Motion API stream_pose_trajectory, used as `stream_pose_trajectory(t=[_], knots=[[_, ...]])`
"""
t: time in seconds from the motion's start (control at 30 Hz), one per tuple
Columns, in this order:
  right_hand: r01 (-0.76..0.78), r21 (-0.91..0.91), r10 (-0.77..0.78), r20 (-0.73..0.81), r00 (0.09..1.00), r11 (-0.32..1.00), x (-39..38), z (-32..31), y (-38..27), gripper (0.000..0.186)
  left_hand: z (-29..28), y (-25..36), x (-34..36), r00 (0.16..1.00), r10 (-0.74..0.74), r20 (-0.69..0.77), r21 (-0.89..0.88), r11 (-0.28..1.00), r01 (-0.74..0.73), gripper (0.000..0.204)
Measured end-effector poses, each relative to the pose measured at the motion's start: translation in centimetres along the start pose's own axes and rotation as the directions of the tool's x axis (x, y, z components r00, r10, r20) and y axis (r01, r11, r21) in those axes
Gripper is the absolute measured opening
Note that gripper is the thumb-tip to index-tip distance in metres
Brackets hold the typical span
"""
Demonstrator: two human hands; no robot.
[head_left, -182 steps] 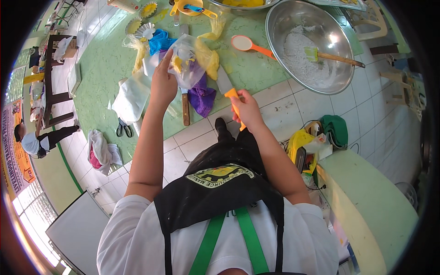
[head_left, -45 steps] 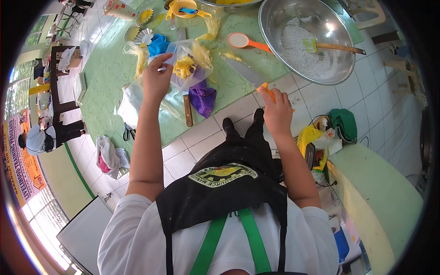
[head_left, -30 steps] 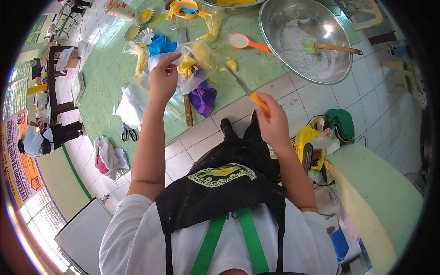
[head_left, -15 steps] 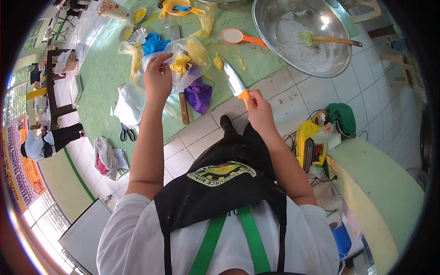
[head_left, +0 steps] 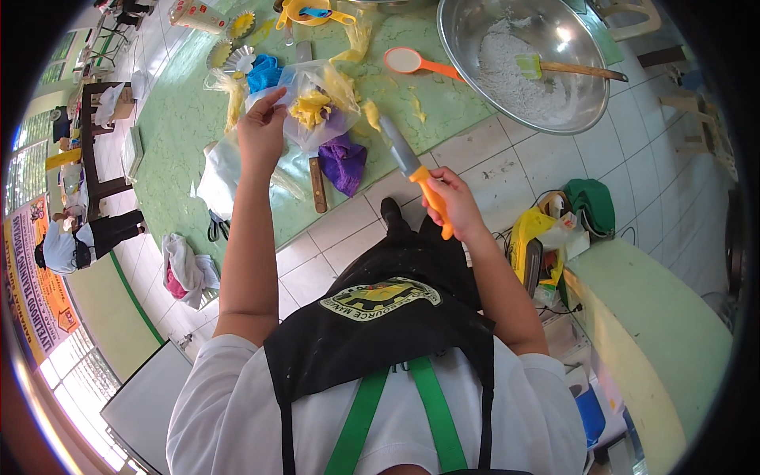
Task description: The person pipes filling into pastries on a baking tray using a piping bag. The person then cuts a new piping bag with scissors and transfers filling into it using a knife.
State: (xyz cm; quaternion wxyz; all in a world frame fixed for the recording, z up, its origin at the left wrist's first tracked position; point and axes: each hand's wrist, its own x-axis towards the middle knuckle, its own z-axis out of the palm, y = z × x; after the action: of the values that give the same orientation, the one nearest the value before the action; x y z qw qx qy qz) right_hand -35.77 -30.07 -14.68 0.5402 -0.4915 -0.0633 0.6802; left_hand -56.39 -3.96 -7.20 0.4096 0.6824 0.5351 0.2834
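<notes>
My right hand (head_left: 453,204) is closed round the orange handle of a knife (head_left: 402,150). Its blade slants up and left over the table edge, with a lump of soft yellow spread (head_left: 372,115), perhaps butter or margarine, at the tip. My left hand (head_left: 263,131) has its fingertips pinched at the edge of a clear plastic bag (head_left: 294,85). Inside the bag's opening sits a bigger clump of the yellow spread (head_left: 311,108). Against the bag's near side lies a purple cloth (head_left: 342,164), beside a wooden-handled tool (head_left: 317,186).
On the green table (head_left: 178,134) a steel bowl (head_left: 522,111) of white powder holds a spatula (head_left: 570,70). An orange measuring scoop (head_left: 423,65), a blue cloth (head_left: 264,74), tart tins (head_left: 239,60) and scissors (head_left: 215,226) lie around. A counter (head_left: 649,317) stands at right.
The knife has turned in my right hand, its handle now showing more fully, and the yellow lump has shifted slightly left and down with the tip. My left hand has moved a little left.
</notes>
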Motion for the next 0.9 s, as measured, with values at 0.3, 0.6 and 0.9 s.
stream_pose_trajectory(t=[0.3, 0.6, 0.9], knots=[[0.062, -0.118, -0.061, 0.018, 0.998, 0.991, -1.7, 3.3, -3.1, 0.019, 0.8, 0.4, -0.5, 0.996, 0.053, 0.077, 0.058, 0.997, -0.057, 0.036], [0.244, -0.631, -0.356, -0.054, 0.933, 0.736, 3.0, 12.2, -4.7, 0.021, 3.3, 1.4, -2.1, 0.976, 0.125, 0.178, 0.161, 0.975, -0.154, 0.030], [0.334, -0.774, -0.518, 0.008, 0.855, 0.538, -4.4, 8.6, -6.3, 0.022, 1.0, -0.5, 0.5, 0.987, 0.158, 0.003, 0.382, 0.912, -0.147, 0.027]])
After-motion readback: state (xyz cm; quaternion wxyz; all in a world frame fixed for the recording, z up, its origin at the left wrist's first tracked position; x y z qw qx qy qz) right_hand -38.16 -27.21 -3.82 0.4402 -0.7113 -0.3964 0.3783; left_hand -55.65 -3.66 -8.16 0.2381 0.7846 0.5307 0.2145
